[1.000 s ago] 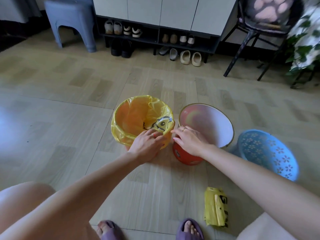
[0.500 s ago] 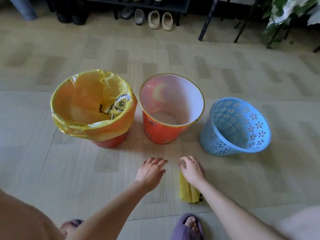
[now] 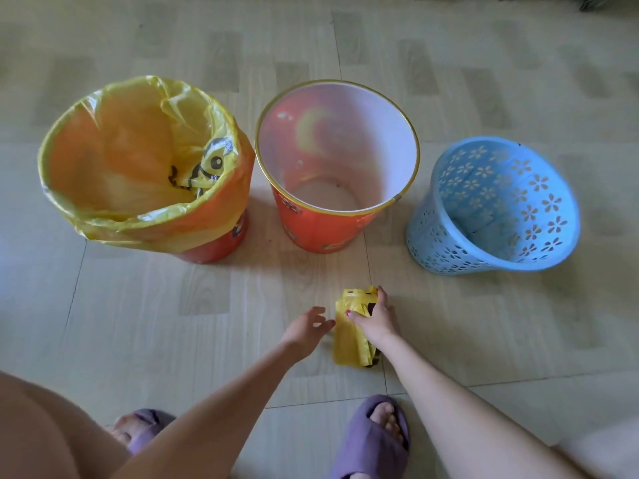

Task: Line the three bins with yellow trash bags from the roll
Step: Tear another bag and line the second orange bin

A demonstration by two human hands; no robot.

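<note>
Three bins stand in a row on the floor. The left bin (image 3: 214, 247) is red and lined with a yellow trash bag (image 3: 138, 157) folded over its rim. The middle bin (image 3: 311, 229) is orange-red with a gold rim and a bare white inside. The right bin (image 3: 449, 243) is blue with flower-shaped holes, also bare. In front of the middle bin lies the flat roll of yellow bags (image 3: 347, 344). My right hand (image 3: 375, 319) is closed on the roll's upper part. My left hand (image 3: 306, 328) is just left of the roll, fingers spread, holding nothing.
My two feet in purple slippers (image 3: 375, 433) are at the bottom edge, close behind the roll. My bare knee fills the lower left corner. The floor (image 3: 518, 340) is light wood-pattern tile.
Both hands left the rims of the left and middle bins and came down to the floor. My right hand closed on the roll of bags. The view tilted downward.
</note>
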